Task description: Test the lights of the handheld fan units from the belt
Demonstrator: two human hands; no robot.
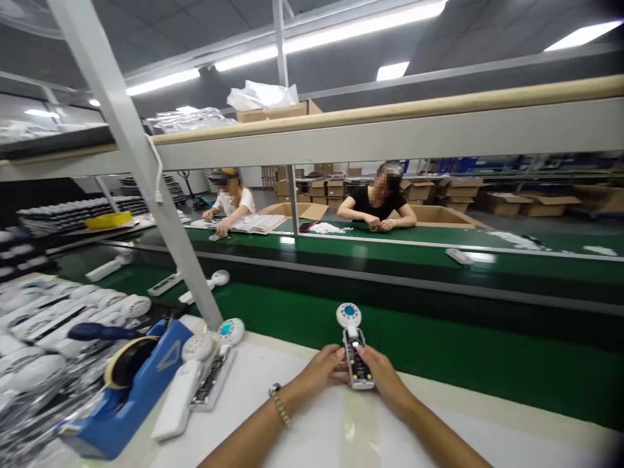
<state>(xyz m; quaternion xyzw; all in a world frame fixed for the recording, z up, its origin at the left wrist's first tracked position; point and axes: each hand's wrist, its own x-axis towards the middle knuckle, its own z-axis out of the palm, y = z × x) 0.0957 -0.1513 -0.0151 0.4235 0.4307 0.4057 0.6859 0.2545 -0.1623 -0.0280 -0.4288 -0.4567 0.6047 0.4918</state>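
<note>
Between my hands is a white handheld device (pixel 358 364) with a round, vented head that has a blue centre. Its long handle casing lies open, baring a dark circuit board with small yellow spots and a bright light. My left hand (pixel 324 367), with a watch (pixel 279 400) on the wrist, closes on the casing's left side. On the right side my right hand (pixel 383 374) grips it, thumb over the board. To the left, a similar open device (pixel 214 377) rests on the white work surface beside a closed white one (pixel 178 400).
A blue tape dispenser (pixel 129 396) and a dark-handled tool (pixel 104 331) sit left, by piled white devices (pixel 29 370). A slanted post (pixel 141 156) rises before the green conveyor belt (pixel 302 305). Two people work across it. An overhead shelf (pixel 380 136) spans the view.
</note>
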